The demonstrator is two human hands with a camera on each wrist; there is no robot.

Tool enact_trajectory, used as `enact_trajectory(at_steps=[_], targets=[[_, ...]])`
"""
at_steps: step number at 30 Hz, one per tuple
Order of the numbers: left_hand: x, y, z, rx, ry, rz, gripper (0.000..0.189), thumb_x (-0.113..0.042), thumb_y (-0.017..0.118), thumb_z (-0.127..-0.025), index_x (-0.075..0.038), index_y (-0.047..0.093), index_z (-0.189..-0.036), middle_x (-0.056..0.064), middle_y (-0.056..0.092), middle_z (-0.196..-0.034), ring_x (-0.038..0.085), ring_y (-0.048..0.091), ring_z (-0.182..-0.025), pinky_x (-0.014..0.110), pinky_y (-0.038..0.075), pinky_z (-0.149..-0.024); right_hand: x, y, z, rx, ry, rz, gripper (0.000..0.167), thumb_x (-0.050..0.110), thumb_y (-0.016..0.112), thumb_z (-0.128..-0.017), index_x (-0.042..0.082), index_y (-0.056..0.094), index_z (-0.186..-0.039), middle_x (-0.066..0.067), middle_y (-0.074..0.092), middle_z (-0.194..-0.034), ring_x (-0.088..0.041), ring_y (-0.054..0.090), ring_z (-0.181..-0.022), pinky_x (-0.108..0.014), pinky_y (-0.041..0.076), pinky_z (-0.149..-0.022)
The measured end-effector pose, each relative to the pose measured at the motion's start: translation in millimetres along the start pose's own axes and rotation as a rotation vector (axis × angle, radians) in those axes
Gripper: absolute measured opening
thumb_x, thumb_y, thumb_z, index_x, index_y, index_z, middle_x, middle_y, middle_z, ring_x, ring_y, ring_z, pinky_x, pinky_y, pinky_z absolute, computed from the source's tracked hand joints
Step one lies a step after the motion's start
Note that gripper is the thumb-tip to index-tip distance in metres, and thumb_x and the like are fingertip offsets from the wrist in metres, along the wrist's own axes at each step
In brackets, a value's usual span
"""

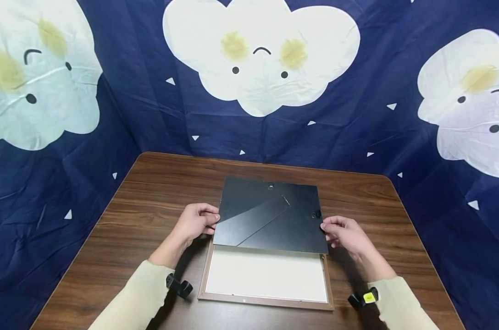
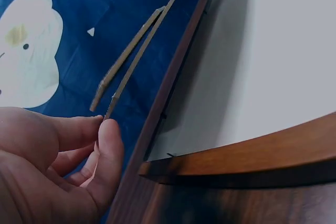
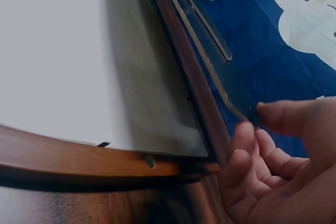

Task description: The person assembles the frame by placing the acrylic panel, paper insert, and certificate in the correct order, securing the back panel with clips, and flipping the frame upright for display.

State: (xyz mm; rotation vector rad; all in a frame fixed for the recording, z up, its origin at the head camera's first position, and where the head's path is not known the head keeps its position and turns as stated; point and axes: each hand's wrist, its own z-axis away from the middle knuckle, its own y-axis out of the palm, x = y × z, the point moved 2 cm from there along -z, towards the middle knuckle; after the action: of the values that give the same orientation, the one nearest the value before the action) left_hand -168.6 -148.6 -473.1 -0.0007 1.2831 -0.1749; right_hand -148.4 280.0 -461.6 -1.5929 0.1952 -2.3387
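Note:
Both hands hold a black picture frame backing board (image 1: pixel 266 229) by its left and right edges, raised over a brown wooden picture frame (image 1: pixel 266 302). My left hand (image 1: pixel 196 221) pinches the board's left edge between thumb and fingers. On the opposite side, my right hand (image 1: pixel 341 231) pinches the right edge. The board carries a fold-out stand leg and small hangers. Inside the frame lies a white sheet (image 1: pixel 266 275), its far part hidden by the board. In the left wrist view the board's thin edge (image 2: pixel 134 64) shows between thumb and finger, apart from the frame.
The frame lies face down on a dark wood-grain table (image 1: pixel 150 197). Small dark tabs (image 3: pixel 104 144) line the frame's inner edge. A navy cloth (image 1: pixel 266 142) with white clouds hangs behind the table and at both sides. Each wrist wears a black camera strap (image 1: pixel 179 286).

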Motion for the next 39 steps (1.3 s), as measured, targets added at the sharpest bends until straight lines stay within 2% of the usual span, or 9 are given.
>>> enact_trajectory(at_steps=[3,6,12,15,20,29,36,39], targets=[[4.9,3.0,6.1,0.019,0.004,0.016,0.026,0.004,0.067,-0.094,0.014,0.063,-0.117,0.004,0.067,-0.078,0.011,0.063,-0.063,0.026,0.059,-0.055,-7,-2,5.3,-0.011,0.001,-0.01,0.021,0.014,0.065,-0.099,-0.004,0.063,-0.11,0.0,0.066,-0.086,-0.014,0.063,-0.071,-0.031,0.056,-0.062],[7.9,5.4,10.5,0.021,-0.001,0.033,0.025,0.005,0.067,-0.093,0.015,0.063,-0.116,0.003,0.067,-0.078,0.011,0.062,-0.063,0.025,0.058,-0.055,-13,-3,10.1,-0.009,0.003,-0.028,0.021,0.012,0.066,-0.098,-0.005,0.063,-0.111,0.0,0.067,-0.085,-0.013,0.064,-0.07,-0.03,0.056,-0.061],[12.7,7.8,19.1,0.017,-0.017,0.033,0.024,0.006,0.066,-0.093,0.015,0.063,-0.115,0.004,0.065,-0.077,0.011,0.061,-0.063,0.025,0.058,-0.055,-15,-2,20.1,0.039,-0.05,-0.007,0.048,0.01,0.069,-0.095,-0.009,0.05,-0.134,0.0,0.07,-0.084,-0.015,0.066,-0.068,-0.03,0.055,-0.06],[14.7,8.0,24.5,0.019,-0.021,0.029,0.023,0.006,0.066,-0.093,0.015,0.063,-0.115,0.005,0.066,-0.078,0.012,0.061,-0.063,0.025,0.059,-0.056,-17,0,24.7,0.054,-0.061,0.016,0.051,0.01,0.07,-0.094,-0.008,0.048,-0.137,-0.002,0.069,-0.082,-0.017,0.066,-0.068,-0.031,0.054,-0.06],[17.6,8.3,33.2,0.023,-0.019,0.024,0.023,0.007,0.067,-0.092,0.016,0.064,-0.113,0.006,0.068,-0.078,0.012,0.062,-0.063,0.026,0.059,-0.057,-23,1,30.2,0.045,-0.03,0.026,0.047,0.011,0.07,-0.094,-0.004,0.051,-0.134,-0.005,0.068,-0.08,-0.021,0.067,-0.068,-0.033,0.054,-0.061],[27.8,9.8,45.6,0.033,-0.031,0.012,0.027,0.006,0.07,-0.09,0.017,0.064,-0.113,0.007,0.071,-0.079,0.012,0.062,-0.062,0.027,0.06,-0.058,-37,4,35.5,0.019,-0.016,-0.011,0.037,0.008,0.068,-0.094,-0.009,0.057,-0.125,-0.004,0.07,-0.085,-0.017,0.069,-0.068,-0.031,0.054,-0.06],[31.9,8.9,52.6,0.115,-0.024,0.019,0.047,0.009,0.069,-0.088,0.02,0.053,-0.131,0.006,0.07,-0.08,0.014,0.063,-0.061,0.028,0.06,-0.057,-48,6,39.3,0.056,-0.027,-0.03,0.035,0.007,0.07,-0.093,-0.01,0.058,-0.121,-0.003,0.07,-0.085,-0.016,0.069,-0.069,-0.031,0.055,-0.059],[33.7,8.1,55.5,0.152,-0.016,0.005,0.049,0.01,0.067,-0.088,0.02,0.05,-0.133,0.006,0.068,-0.08,0.015,0.063,-0.062,0.029,0.06,-0.057,-50,7,39.9,0.065,-0.033,-0.025,0.035,0.007,0.07,-0.092,-0.01,0.058,-0.119,-0.002,0.07,-0.085,-0.015,0.069,-0.069,-0.031,0.055,-0.059]])
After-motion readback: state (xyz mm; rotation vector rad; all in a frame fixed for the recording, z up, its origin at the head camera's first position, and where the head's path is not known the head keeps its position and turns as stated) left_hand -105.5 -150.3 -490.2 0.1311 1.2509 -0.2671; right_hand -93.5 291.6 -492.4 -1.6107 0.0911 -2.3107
